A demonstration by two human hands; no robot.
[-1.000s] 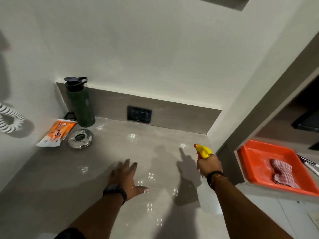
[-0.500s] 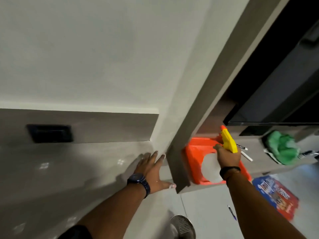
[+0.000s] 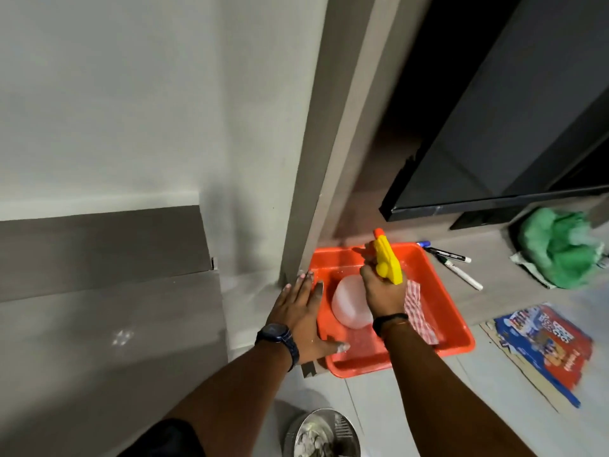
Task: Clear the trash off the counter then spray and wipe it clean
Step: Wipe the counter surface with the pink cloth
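Observation:
My right hand (image 3: pixel 384 293) grips a spray bottle (image 3: pixel 387 258) with a yellow trigger head and a pale round body, holding it over an orange tray (image 3: pixel 454 324) on the lower shelf to the right. A red-and-white checked cloth (image 3: pixel 420 310) lies in the tray, partly hidden by my right wrist. My left hand (image 3: pixel 301 316) lies flat with fingers spread at the right end of the grey counter (image 3: pixel 115 341), its thumb against the tray's left rim. The counter surface shows small glints of light.
A grey wall post (image 3: pixel 316 159) stands between counter and shelf. Markers (image 3: pixel 458 268) and a green crumpled bag (image 3: pixel 560 249) lie on the shelf under a dark appliance (image 3: pixel 510 143). On the floor are a metal bin (image 3: pixel 323 433) holding trash and a blue-red printed package (image 3: pixel 547 344).
My view has swung right, away from the bottle and packet on the counter's left. My right hand carried the sprayer from over the counter to over the orange tray; my left hand slid to the counter's right end.

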